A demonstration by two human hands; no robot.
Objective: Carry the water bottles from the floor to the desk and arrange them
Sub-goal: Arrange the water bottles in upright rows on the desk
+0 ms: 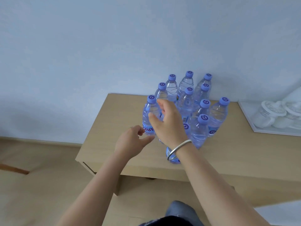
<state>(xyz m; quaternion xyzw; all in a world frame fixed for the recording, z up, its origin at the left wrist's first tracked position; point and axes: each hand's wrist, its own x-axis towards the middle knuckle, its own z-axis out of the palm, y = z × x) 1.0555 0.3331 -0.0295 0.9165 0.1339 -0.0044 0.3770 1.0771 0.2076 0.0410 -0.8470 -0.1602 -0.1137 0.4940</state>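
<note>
The head view looks down on a tan desk [219, 154] against a pale wall [81, 46], with a cluster of clear water bottles [187, 101] standing upright on its far middle part. Each bottle has a purple cap with a white swirl, ribbed clear sides and a blue-and-purple label low on the body; they stand close together in rough rows, several touching. The leftmost bottle [150, 115] stands at the cluster's near-left corner. The right hand [167, 123] reaches over the cluster with its fingers spread and relaxed, gripping nothing, its thumb in front of the leftmost bottle; whether it touches that bottle cannot be told. A silver bangle [179, 148] circles the right wrist. The left hand [132, 141] hovers just beside the base of the leftmost bottle, fingers loosely curled and thumb out, holding nothing. The right forearm hides most of one bottle at the near edge of the cluster, so only its blue base shows below the bangle. At the right edge a white tray [247, 118] holds white lidded cups [273, 113], blurred and cut off by the frame. A knee in dark cloth shows at the bottom.
</note>
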